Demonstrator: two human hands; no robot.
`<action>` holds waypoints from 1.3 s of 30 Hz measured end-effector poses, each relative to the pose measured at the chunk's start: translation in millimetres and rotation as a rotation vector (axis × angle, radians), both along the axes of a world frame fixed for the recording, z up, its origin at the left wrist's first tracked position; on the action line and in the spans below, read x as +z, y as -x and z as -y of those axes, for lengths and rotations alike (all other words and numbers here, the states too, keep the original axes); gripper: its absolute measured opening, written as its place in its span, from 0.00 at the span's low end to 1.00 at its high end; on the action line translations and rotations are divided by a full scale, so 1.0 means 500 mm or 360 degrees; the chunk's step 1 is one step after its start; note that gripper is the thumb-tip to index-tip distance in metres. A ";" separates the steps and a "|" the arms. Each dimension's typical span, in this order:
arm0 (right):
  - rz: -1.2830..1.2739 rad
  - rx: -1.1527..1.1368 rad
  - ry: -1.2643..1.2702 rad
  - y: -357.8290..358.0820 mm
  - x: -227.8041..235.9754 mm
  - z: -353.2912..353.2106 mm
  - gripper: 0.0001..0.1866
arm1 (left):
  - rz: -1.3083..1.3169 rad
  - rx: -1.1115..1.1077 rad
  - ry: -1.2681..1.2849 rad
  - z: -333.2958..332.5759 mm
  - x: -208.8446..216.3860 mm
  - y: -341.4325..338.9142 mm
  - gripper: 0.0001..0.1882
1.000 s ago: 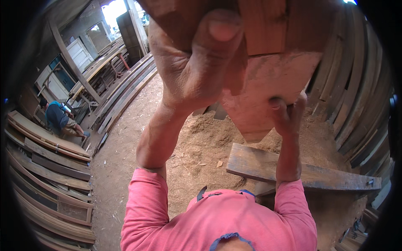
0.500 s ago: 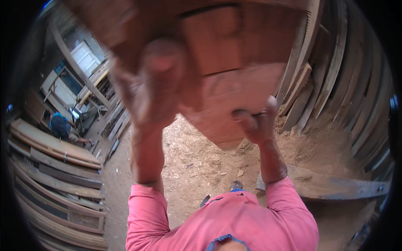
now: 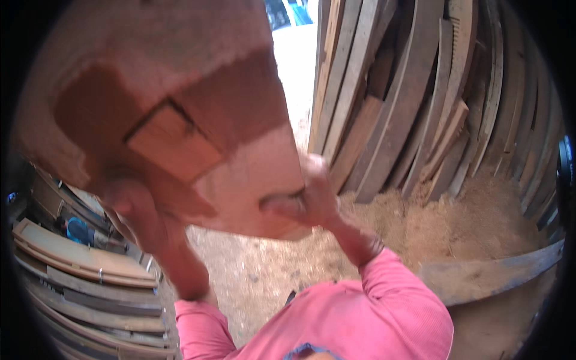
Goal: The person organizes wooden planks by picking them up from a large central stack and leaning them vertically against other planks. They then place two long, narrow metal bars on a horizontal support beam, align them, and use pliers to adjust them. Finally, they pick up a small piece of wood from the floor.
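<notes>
Up close in front of me is a large reddish-brown wooden board (image 3: 249, 171), raised at a tilt. A darker, stain-like area crosses its face, and a lighter four-sided patch (image 3: 174, 144) is outlined there by dark gaps. My left hand (image 3: 141, 216) is closed on the lower left part of the board, thumb on the near face and the other fingers largely hidden behind. At the lower right corner my right hand (image 3: 312, 198) grips the edge, its thumb pressed on the face. Pink sleeves cover both upper arms.
Tall planks (image 3: 408, 102) lean along the right, with sawdust (image 3: 444, 204) heaped at their feet. A broad plank (image 3: 492, 273) lies at the lower right. Stacked boards and frames (image 3: 90, 258) fill the left. Beyond them a person (image 3: 81, 231) in blue bends low.
The board has swung left and now fills more of the upper left, with both hands still on it. My view has turned, showing more leaning planks and a bright opening at the top.
</notes>
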State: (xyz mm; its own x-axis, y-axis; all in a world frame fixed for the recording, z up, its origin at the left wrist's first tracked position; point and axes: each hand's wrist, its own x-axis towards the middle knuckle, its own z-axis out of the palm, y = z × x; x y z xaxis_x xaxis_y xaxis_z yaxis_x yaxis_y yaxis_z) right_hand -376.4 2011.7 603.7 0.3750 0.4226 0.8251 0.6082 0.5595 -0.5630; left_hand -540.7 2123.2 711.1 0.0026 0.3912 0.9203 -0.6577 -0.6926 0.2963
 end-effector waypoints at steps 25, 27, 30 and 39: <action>0.0273 -0.0578 0.0011 -0.489 0.019 -0.707 0.37 | -0.0246 -0.0628 -0.0026 -0.863 0.008 -0.547 0.33; 0.0242 -0.0651 -0.0134 -0.537 0.012 -0.755 0.35 | -0.0293 -0.0719 -0.0004 -0.920 0.001 -0.610 0.35; 0.0062 -0.0703 -0.0018 -0.600 -0.008 -0.822 0.34 | -0.0387 -0.0860 0.0035 -1.023 -0.012 -0.716 0.37; -0.0024 -0.1482 0.0459 -0.841 -0.259 -1.062 0.39 | -0.0743 -0.1385 -0.0008 -1.312 -0.275 -1.229 0.47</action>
